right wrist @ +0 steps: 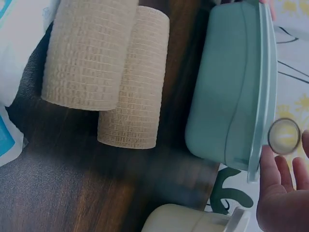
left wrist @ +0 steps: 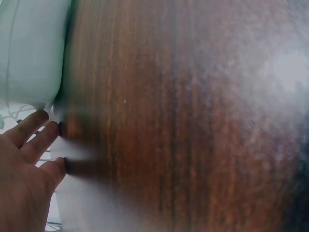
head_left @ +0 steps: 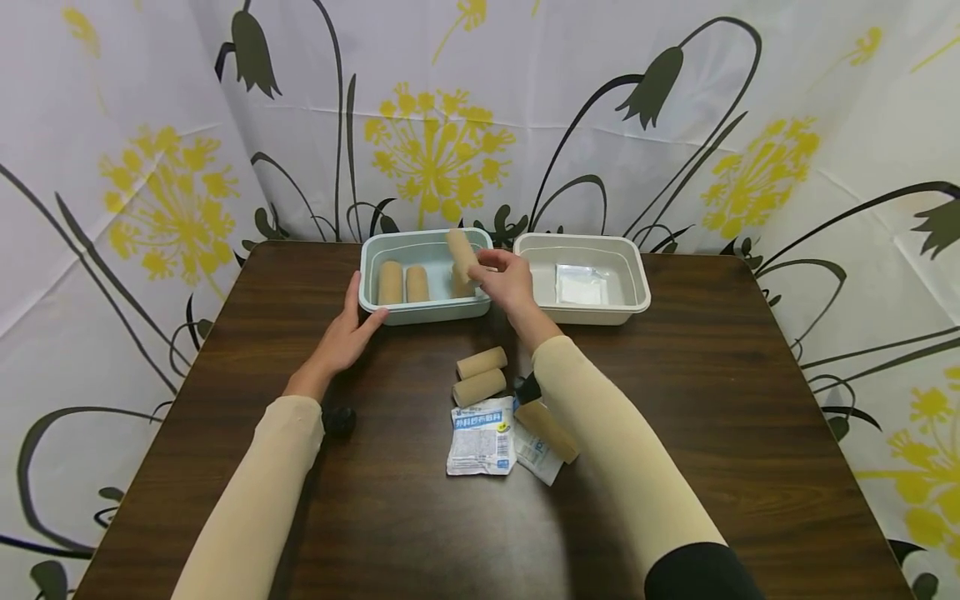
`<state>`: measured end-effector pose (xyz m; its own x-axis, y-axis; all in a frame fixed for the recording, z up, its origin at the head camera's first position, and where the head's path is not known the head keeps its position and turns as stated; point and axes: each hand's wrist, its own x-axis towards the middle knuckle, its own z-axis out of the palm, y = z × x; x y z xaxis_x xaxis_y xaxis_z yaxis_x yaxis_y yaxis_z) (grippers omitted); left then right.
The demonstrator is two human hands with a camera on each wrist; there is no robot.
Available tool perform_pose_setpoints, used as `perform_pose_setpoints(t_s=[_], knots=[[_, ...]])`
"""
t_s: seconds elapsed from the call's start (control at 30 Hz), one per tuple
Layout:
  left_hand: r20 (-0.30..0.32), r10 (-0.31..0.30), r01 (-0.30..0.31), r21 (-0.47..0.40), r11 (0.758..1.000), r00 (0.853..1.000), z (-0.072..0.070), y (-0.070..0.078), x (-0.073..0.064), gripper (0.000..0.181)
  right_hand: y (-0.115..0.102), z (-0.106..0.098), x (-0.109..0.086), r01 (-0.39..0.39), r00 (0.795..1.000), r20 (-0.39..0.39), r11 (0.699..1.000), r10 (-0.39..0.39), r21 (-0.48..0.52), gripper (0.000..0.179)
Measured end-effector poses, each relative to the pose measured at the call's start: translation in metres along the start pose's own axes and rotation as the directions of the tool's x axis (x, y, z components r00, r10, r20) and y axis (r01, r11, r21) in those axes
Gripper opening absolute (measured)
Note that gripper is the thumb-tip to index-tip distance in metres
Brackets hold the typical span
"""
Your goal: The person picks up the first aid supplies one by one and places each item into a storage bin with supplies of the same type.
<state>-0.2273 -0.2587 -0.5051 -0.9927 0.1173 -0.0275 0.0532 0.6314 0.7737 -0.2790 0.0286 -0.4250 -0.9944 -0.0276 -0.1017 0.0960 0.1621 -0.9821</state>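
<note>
My right hand [head_left: 507, 282] pinches a tan cohesive bandage roll [head_left: 462, 252] above the right end of a pale blue-green plastic tub [head_left: 426, 314]. Inside the tub, two similar rolls [head_left: 390, 283] stand at the left, and another tan roll [head_left: 460, 286] shows partly beneath the held one. At the tub's left end rests my left hand [head_left: 347, 333], its thumb by the front rim and its fingers extended along the side. The left wrist view shows those spread fingers [left wrist: 41, 140] by the tub wall [left wrist: 36, 53].
A cream tub [head_left: 592, 315] with a white packet [head_left: 581, 285] stands to the right. Nearer lie two bandage rolls [head_left: 480, 387], a printed gauze packet [head_left: 482, 437] and a second packet [head_left: 536, 454] under another roll [head_left: 547, 431] beside my right forearm. A patterned curtain [head_left: 450, 67] hangs behind the table.
</note>
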Motion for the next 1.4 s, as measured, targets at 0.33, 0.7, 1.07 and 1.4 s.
perform_pose_setpoints(t_s=[0.33,0.7,1.07,1.4], knots=[[0.006,-0.01,0.01,-0.004,1.0,1.0,0.002,-0.003,0.001,0.082,0.008,-0.011,-0.016,0.076,0.995,0.073,0.996,-0.072,-0.046,0.028],[0.002,-0.002,0.002,0.011,1.0,1.0,0.001,-0.002,0.001,0.083,0.017,-0.055,-0.06,0.174,0.948,0.286,0.98,-0.141,-0.094,0.033],[-0.008,0.0,0.0,-0.001,1.0,1.0,0.0,-0.002,-0.001,0.082,0.047,-0.126,-0.106,0.295,0.856,0.508,0.894,-0.091,-0.338,0.038],[-0.007,-0.004,0.004,0.001,1.0,1.0,0.002,-0.001,0.0,0.082,0.084,-0.138,-0.149,0.308,0.832,0.555,0.821,0.014,-0.482,0.05]])
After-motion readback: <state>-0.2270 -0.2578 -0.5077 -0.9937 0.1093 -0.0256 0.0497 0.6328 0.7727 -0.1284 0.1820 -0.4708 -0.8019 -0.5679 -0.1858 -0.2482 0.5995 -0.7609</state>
